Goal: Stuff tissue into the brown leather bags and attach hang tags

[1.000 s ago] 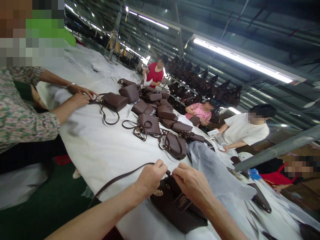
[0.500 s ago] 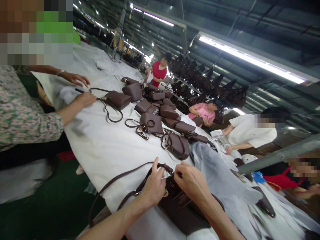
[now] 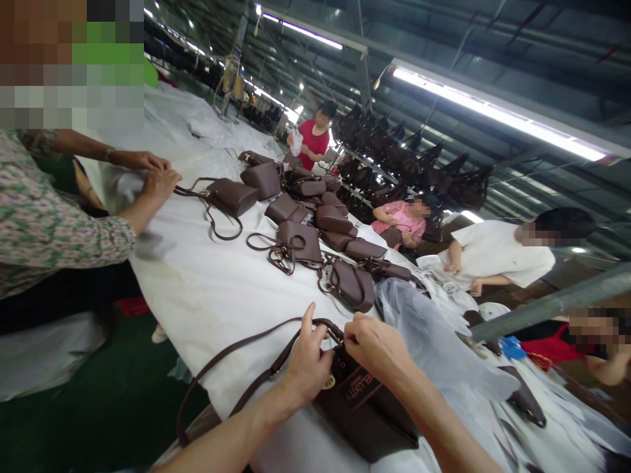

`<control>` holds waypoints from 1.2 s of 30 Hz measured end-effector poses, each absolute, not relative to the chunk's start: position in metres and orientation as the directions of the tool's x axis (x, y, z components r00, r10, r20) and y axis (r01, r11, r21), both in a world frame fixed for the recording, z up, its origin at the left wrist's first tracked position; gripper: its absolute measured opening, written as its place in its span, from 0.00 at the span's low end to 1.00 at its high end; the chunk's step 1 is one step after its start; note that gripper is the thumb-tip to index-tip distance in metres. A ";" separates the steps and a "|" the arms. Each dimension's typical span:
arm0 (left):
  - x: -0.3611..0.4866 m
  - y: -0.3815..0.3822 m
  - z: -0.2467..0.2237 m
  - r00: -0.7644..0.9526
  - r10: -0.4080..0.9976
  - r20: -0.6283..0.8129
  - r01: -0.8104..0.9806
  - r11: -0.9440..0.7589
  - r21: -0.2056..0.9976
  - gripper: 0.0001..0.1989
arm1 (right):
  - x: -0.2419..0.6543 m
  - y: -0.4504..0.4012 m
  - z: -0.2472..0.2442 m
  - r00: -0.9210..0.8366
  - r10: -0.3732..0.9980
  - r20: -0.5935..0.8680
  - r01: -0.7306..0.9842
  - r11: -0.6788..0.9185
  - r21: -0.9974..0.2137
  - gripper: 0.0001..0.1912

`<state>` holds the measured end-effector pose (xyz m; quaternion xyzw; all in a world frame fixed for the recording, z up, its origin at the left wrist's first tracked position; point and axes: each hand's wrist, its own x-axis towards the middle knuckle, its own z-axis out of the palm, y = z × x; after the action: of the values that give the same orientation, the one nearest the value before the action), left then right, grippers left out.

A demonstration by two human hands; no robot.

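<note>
A dark brown handbag [image 3: 365, 420] with a lettered label and a round gold tag lies at the table's near edge. My left hand [image 3: 309, 361] is at the bag's top left, index finger raised, the other fingers curled round the strap by the metal hardware. Pinched closed, my right hand [image 3: 377, 341] grips the strap end at the top of the bag, close beside my left. A long brown strap [image 3: 217, 361] loops out to the left over the table edge. The fingertips of my right hand are partly hidden.
Several brown bags [image 3: 298, 240] lie across the white table [image 3: 197, 276]. Clear plastic [image 3: 419, 328] is right of my hands. At the left, a person in a floral sleeve [image 3: 98, 243] handles a strap. Other people stand or sit beyond; a metal pole [image 3: 552, 302] crosses at right.
The label on the bag shows more fully, and my hands have shifted only slightly. The floral-sleeved person's hands have come together. The person in white has moved their hands to the right.
</note>
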<state>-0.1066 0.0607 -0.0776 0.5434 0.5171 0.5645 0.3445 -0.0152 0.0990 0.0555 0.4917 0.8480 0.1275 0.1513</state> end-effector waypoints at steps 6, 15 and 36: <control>-0.103 0.063 -0.079 -0.171 0.956 0.239 0.197 -0.205 0.959 0.16 | -0.006 0.107 0.065 -0.495 0.861 -0.118 0.791 0.502 0.350 0.12; -0.113 0.061 -0.079 -0.131 0.936 0.326 0.425 -0.244 0.871 0.12 | -0.006 0.106 0.072 -0.547 0.808 -0.219 0.743 0.589 0.317 0.13; -0.120 0.050 -0.116 0.099 0.665 0.740 0.470 -0.687 0.554 0.18 | -0.004 0.129 0.066 -0.516 0.799 -0.310 0.754 0.595 0.279 0.11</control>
<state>-0.1195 0.0500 -0.1160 0.7361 0.3854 0.5494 0.0886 -0.0042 0.1291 0.0657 0.4467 0.8688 0.0543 0.2064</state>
